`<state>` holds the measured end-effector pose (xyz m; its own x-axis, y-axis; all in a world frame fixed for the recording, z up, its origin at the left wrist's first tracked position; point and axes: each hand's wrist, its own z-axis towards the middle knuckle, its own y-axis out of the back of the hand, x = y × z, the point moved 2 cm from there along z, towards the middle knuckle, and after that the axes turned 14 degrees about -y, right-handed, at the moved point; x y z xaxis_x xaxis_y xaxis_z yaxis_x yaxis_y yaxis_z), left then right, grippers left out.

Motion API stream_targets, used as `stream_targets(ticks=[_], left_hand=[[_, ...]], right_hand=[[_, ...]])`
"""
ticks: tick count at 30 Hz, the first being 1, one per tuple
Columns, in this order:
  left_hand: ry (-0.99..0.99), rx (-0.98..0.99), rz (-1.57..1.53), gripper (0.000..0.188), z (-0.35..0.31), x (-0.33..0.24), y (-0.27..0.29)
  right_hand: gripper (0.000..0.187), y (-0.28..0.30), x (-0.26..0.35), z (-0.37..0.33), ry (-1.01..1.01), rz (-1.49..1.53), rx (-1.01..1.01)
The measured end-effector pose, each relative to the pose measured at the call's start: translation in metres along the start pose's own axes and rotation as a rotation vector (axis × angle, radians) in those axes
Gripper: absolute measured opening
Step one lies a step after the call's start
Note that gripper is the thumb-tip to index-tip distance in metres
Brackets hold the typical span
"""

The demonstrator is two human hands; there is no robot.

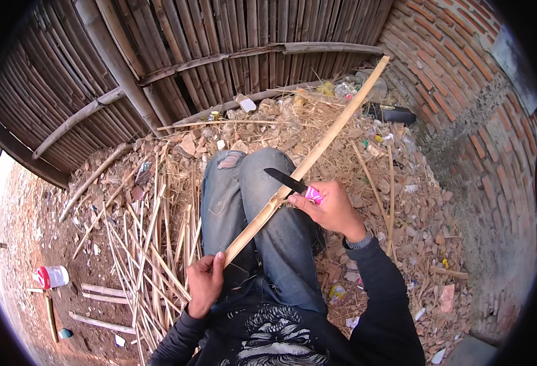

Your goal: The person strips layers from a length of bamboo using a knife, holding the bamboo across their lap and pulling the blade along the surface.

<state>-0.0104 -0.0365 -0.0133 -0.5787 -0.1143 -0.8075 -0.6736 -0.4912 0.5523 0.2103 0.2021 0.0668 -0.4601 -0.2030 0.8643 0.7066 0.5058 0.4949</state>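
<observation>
A long split bamboo strip (321,148) lies slantwise across my jeans-clad knees, its far end reaching up to the right. My left hand (205,282) grips the near end, thumb on top. In my right hand (329,209) is a knife (285,179) with a black blade and a pink and white handle. The blade crosses over the strip near its middle, pointing up and left; whether its edge touches the bamboo I cannot tell. My right thumb lies against the strip beside a rough, notched spot.
Several thin bamboo strips (152,256) are piled on the ground at my left. A white tub with red trim (53,277) stands farther left. Ahead is a bamboo fence (232,36); a brick wall (488,152) rises at the right. Rubble and litter (421,213) cover the ground.
</observation>
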Motion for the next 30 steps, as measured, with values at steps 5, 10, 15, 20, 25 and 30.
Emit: stream_targets(ticks=[5, 10, 15, 20, 25, 30], left_hand=[[0.038, -0.014, -0.041, 0.047, -0.002, 0.003, -0.009], [0.132, 0.069, -0.153, 0.049, -0.005, 0.013, -0.024], [0.412, 0.153, -0.618, 0.048, -0.006, 0.023, -0.031], [0.671, 0.327, -0.891, 0.046, -0.006, 0.03, -0.026], [0.763, 0.398, -1.104, 0.044, -0.001, 0.028, -0.011], [0.662, 0.387, -0.919, 0.044, -0.012, 0.042, -0.007]], right_hand=[[0.008, -0.025, -0.013, -0.016, 0.224, -0.07, -0.223], [0.017, -0.054, -0.01, -0.036, 0.481, -0.292, -0.399], [0.018, -0.061, -0.009, -0.044, 0.494, -0.322, -0.433], [0.021, -0.061, -0.006, -0.042, 0.535, -0.304, -0.4], [0.017, -0.037, -0.006, -0.01, -0.145, 0.635, -0.025], [0.025, 0.036, -0.015, 0.022, -0.278, 0.782, -0.21]])
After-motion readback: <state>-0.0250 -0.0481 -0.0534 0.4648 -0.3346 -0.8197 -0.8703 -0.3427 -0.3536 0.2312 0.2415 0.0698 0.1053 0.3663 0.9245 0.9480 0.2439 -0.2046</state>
